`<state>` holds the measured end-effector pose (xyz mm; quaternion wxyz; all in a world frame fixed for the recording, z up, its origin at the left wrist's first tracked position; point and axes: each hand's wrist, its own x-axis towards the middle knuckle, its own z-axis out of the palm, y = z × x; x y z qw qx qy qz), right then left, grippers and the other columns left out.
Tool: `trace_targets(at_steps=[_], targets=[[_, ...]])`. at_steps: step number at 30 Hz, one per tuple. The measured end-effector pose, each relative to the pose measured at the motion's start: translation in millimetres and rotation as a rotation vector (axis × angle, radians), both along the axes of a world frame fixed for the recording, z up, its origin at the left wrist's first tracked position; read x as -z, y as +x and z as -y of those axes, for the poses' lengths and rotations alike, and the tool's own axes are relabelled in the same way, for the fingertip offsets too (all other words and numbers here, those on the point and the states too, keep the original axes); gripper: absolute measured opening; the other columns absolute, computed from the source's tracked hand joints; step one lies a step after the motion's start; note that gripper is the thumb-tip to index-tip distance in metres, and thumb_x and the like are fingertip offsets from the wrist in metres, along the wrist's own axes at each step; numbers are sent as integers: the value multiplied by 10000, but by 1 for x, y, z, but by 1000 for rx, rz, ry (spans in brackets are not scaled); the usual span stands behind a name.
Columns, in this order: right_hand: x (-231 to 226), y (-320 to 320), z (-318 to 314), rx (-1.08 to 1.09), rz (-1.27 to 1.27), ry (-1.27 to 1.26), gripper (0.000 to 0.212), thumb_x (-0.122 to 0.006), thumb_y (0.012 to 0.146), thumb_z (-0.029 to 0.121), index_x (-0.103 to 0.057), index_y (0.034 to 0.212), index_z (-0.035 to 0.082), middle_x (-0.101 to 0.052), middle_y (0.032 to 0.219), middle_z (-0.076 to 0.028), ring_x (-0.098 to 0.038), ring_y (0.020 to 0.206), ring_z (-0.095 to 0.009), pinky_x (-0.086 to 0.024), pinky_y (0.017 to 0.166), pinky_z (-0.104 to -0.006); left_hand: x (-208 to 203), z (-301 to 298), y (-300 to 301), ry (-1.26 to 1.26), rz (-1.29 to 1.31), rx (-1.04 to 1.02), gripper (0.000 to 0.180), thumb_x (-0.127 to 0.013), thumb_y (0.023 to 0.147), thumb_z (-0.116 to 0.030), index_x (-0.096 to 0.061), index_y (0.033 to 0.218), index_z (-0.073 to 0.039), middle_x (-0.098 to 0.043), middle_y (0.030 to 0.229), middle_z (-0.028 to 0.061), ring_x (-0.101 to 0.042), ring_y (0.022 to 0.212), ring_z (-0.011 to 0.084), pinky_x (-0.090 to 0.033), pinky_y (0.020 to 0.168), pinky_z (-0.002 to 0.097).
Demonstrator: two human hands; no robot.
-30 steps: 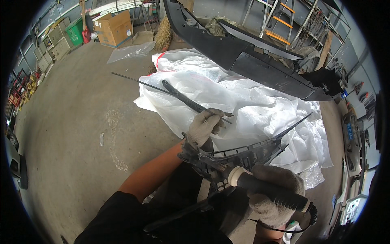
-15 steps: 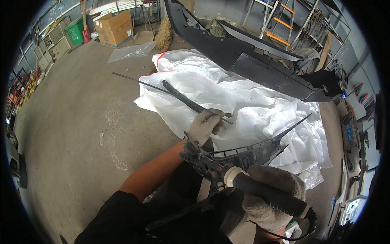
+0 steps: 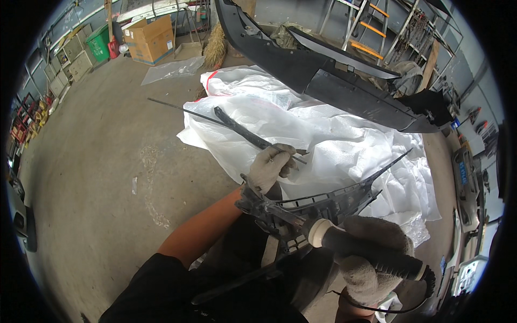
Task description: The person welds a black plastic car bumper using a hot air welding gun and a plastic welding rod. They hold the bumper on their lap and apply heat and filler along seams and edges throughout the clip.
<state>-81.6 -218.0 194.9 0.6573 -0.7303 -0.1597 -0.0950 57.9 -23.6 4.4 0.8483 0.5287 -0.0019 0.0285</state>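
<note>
My gloved left hand (image 3: pixel 268 168) is closed around a thin dark rod (image 3: pixel 175 106) and a thicker black plastic strip (image 3: pixel 237 126); both stick out to the far left. Below it, a black slatted plastic car part (image 3: pixel 328 203) lies across my lap, its pointed end reaching right over white sheeting. In my gloved right hand (image 3: pixel 371 277) is a corded hot-air gun (image 3: pixel 361 245) with a black barrel and cream collar. Its metal nozzle points left, toward the slatted part near my left wrist. I cannot tell whether the nozzle touches the part.
White plastic sheeting (image 3: pixel 339 126) spreads over the concrete floor (image 3: pixel 102 161). A large black bumper (image 3: pixel 355 97) rests at its far side. Beyond stand a straw broom (image 3: pixel 215 48), a cardboard box (image 3: pixel 149 40), a green bin (image 3: pixel 98 42) and a ladder (image 3: pixel 367 48). More car parts (image 3: pixel 466 188) line the right.
My right hand and the hot-air gun have shifted to the right, drawing the nozzle back from the left end of the slatted part. My left hand has hardly moved.
</note>
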Motion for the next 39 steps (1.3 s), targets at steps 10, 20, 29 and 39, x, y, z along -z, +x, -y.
trace_targets(at_steps=[10, 20, 29, 39], targets=[[7, 10, 3, -33, -49, -45, 621, -879, 655, 377, -651, 1026, -65, -679, 885, -111, -640, 685, -157, -523, 626, -266, 0, 0, -1, 4, 19, -6, 241, -521, 959, -150, -635, 1117, -8, -640, 827, 68, -550, 679, 124, -457, 639, 252], [13, 14, 6, -137, 39, -54, 555, -862, 704, 345, -653, 1027, -56, -682, 834, -106, -651, 696, -163, -534, 633, -279, -2, 1, -1, 38, -5, -10, 246, -512, 958, -146, -630, 1123, -6, -642, 830, 80, -557, 689, 130, -463, 647, 258], [-3, -6, -12, -83, -143, 87, 542, -862, 714, 312, -643, 1039, -62, -677, 862, -119, -657, 709, -171, -538, 659, -286, -2, -1, 0, 25, 6, 9, 254, -512, 958, -156, -626, 1126, -4, -642, 831, 83, -556, 684, 130, -462, 645, 258], [7, 0, -3, -1, -23, 66, 575, -865, 682, 323, -642, 1047, -62, -670, 918, -129, -654, 765, -197, -535, 687, -300, -1, -2, -1, 30, 3, 3, 246, -509, 959, -156, -628, 1115, -9, -638, 826, 79, -552, 676, 130, -460, 639, 256]])
